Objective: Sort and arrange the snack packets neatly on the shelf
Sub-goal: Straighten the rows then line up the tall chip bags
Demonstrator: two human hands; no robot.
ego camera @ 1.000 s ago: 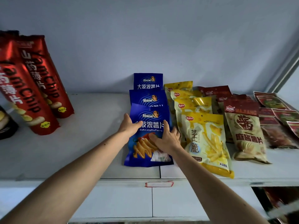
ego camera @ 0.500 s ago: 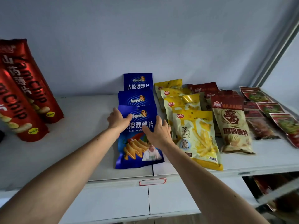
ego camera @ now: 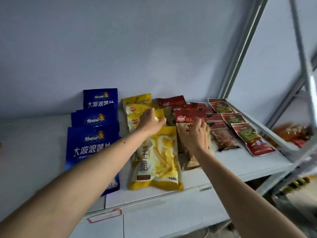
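The yellow packets (ego camera: 154, 158) lie in an overlapping row at the frame's centre, on the white shelf (ego camera: 240, 162). The left hand (ego camera: 150, 121) rests on the second yellow packet from the front, fingers fairly straight and together. Just right, the right hand (ego camera: 197, 136) lies over the front tan-and-red packet (ego camera: 187, 119), fingers curled; whether they grip it I cannot tell. Blue packets (ego camera: 92, 134) fill the left row. Red-and-green packets (ego camera: 248, 134) lie at far right.
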